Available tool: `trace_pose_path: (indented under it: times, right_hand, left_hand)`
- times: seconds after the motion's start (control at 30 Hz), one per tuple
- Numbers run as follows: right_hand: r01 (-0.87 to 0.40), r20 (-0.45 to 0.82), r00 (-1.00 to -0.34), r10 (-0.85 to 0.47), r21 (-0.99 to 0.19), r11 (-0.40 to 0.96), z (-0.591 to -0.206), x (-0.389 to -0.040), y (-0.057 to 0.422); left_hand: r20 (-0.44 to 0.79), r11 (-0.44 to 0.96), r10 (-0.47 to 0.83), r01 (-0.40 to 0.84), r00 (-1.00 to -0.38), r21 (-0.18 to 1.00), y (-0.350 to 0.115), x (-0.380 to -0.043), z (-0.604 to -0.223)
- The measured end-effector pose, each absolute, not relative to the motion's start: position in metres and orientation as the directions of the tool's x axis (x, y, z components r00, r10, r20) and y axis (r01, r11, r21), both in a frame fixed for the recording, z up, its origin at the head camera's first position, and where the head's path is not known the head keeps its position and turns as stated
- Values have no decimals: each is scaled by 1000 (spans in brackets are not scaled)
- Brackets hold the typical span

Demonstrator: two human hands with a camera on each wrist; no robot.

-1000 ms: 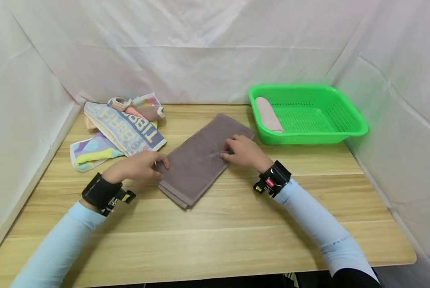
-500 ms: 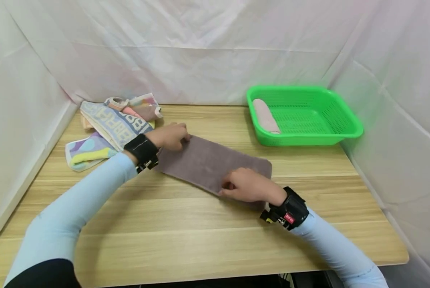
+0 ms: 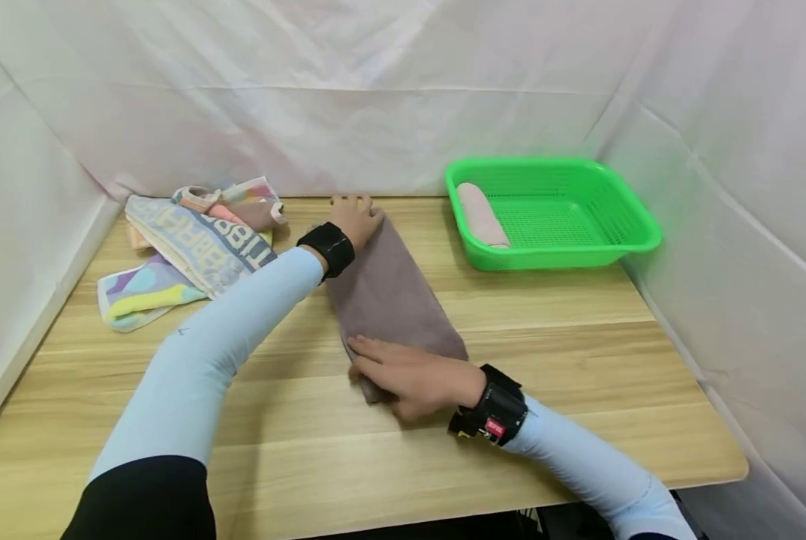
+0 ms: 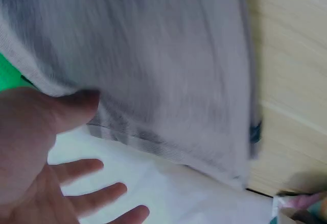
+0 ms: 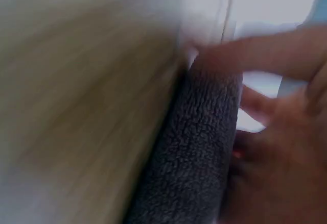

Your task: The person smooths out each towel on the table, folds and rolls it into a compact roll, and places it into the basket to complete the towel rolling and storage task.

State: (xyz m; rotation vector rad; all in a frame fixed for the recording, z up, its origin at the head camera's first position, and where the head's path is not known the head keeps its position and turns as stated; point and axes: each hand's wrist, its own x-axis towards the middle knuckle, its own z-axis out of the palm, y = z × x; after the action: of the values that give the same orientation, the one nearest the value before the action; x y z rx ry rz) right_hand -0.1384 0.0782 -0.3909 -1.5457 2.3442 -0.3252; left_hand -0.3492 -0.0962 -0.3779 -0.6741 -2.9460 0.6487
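Observation:
A folded mauve-grey towel (image 3: 396, 300) lies lengthwise on the table, slanting slightly, one end toward the back and the other toward the person. At its far end is the left hand (image 3: 356, 221), fingers spread. In the left wrist view its thumb (image 4: 76, 109) touches the towel's edge while the other fingers stretch out beside the cloth. Over the near end lies the right hand (image 3: 416, 375), fingers extended across the towel. The right wrist view is blurred and shows fingers (image 5: 265, 55) against a thick fold of the towel (image 5: 189, 147).
A green plastic basket (image 3: 558, 259) stands at the back right, with a rolled pale pink towel (image 3: 482, 216) along its left side. At the back left lies a loose pile of patterned towels (image 3: 200, 244). White cloth walls (image 3: 376, 127) border the wooden table (image 3: 578, 360).
The towel has turned so its length runs away from the person. The left hand has moved to its far end, the right hand to its near end, with fingers now straighter.

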Motion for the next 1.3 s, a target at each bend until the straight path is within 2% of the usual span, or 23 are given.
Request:
trace_pose_path:
  times: [0.07, 0.17, 0.27, 0.33, 0.43, 0.53, 0.6, 0.77, 0.9, 1.03, 1.13, 1.3]
  right_hand:
    - [-840, -123, -375, -919, -374, 393, -395, -146, 69]
    - [-798, -117, -419, -900, -427, 427, -399, -161, 56]
    - [-748, -138, -478, -868, -454, 484, -400, -177, 48]
    - [-723, -153, -503, -851, -465, 511, -399, -187, 44]
    - [-695, -165, -526, -835, -483, 533, -396, -199, 39]
    - [-667, -218, -543, -811, -474, 575, -389, -200, 43]
    - [-685, -221, -559, -800, -421, 595, -384, -197, 50]
    - [-763, -53, -629, -776, -151, 629, -374, -189, 77]
    - [-734, 6, -679, -734, -42, 678, -369, -190, 96]
    - [-738, -35, -669, -742, -84, 669, -370, -198, 102]
    - [-725, -105, -662, -742, -157, 670, -372, -206, 102]
    - [-700, -139, -654, -744, -261, 664, -373, -215, 104]
  left_hand:
    - [42, 828, 429, 374, -902, -417, -92, -352, -382]
    - [181, 851, 461, 374, -869, -370, -86, -356, -385]
    - [224, 861, 486, 419, -845, -289, -84, -361, -383]
    - [158, 869, 482, 447, -862, -212, -85, -363, -378]
    - [15, 877, 480, 479, -877, -31, -94, -362, -369]
    - [-115, 856, 516, 503, -849, 124, -104, -355, -363]
    - [-143, 830, 552, 526, -821, 183, -112, -345, -362]
    - [-74, 788, 606, 586, -792, 188, -121, -304, -358]
    - [-41, 743, 658, 639, -752, 200, -113, -270, -357]
    - [-69, 698, 706, 675, -705, 238, -103, -238, -352]
    - [-145, 690, 719, 672, -680, 268, -101, -218, -351]
    - [-173, 700, 713, 680, -679, 218, -101, -195, -352]
